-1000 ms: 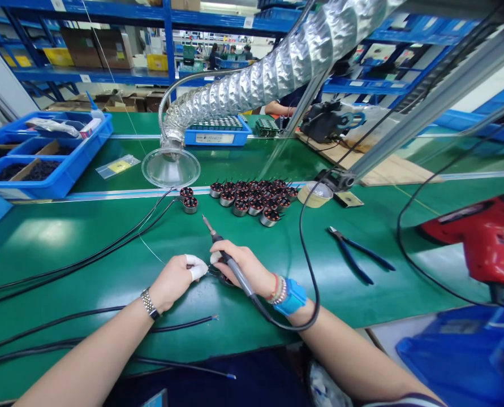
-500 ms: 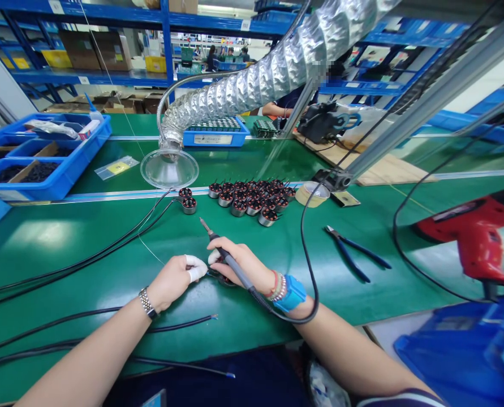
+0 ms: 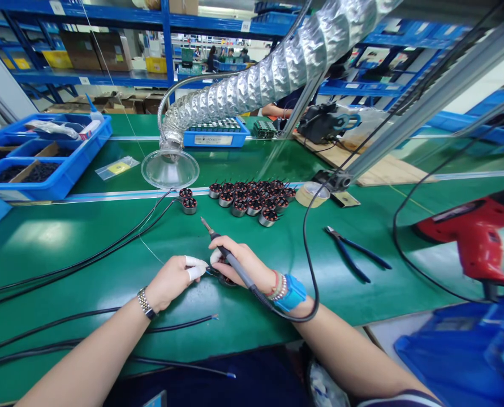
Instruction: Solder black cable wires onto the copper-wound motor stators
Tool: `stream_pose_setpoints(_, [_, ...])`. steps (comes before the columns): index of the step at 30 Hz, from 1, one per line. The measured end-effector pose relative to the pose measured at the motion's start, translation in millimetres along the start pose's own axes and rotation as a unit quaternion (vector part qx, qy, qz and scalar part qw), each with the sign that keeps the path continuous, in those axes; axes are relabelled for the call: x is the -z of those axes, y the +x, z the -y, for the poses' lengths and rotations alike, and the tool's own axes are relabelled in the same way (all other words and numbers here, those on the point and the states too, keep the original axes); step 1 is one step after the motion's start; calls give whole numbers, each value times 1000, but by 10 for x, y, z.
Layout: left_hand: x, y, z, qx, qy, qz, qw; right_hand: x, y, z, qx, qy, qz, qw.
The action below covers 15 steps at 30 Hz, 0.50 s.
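My right hand (image 3: 252, 268) is closed around a soldering iron (image 3: 238, 268), its bare tip pointing up and away to the left. The thumb and a white-covered finger of this hand also reach down to a small motor stator (image 3: 227, 280), mostly hidden below them. My left hand (image 3: 173, 285), with white finger covers, pinches a thin wire (image 3: 209, 272) beside the stator; the exact contact is too small to make out. A fine solder strand (image 3: 150, 250) runs down to the left hand. Several copper-wound stators (image 3: 254, 206) stand grouped farther back.
Two stators (image 3: 189, 206) with black cables sit under a fume funnel (image 3: 169, 169). More cables (image 3: 179, 325) lie near the front edge. Cutters (image 3: 353, 254), a tape roll (image 3: 313, 194) and a red heat gun (image 3: 468, 226) are right. A blue divided bin (image 3: 69, 175) stands left.
Both hands stay almost in place. The left fingertips have shifted very slightly, and a bit more of the wire and stator shows between the hands. The iron has barely moved.
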State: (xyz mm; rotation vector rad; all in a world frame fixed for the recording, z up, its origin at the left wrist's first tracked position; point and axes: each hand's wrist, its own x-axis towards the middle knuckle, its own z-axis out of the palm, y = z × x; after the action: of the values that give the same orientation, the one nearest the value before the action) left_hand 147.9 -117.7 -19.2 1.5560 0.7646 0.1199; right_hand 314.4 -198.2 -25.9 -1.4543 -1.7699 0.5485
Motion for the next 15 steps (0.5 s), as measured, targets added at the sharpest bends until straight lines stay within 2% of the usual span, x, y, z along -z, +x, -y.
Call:
stream_pose_setpoints(3, [-14, -21, -14, -20, 21, -6, 1000, -67, -9, 27, 3, -8, -16, 1000])
stream_pose_setpoints(8, [-41, -41, 10, -81, 73, -13, 994, -251, -21, 108, -21, -88, -87, 992])
stream_pose_setpoints(12, [-44, -28, 34, -33, 46, 5, 998, -220, -119, 153, 3, -101, -103, 989])
stream_pose_setpoints(15, [-48, -15, 51, 2, 19, 20, 1000, -156, -303, 174, 22, -102, -131, 986])
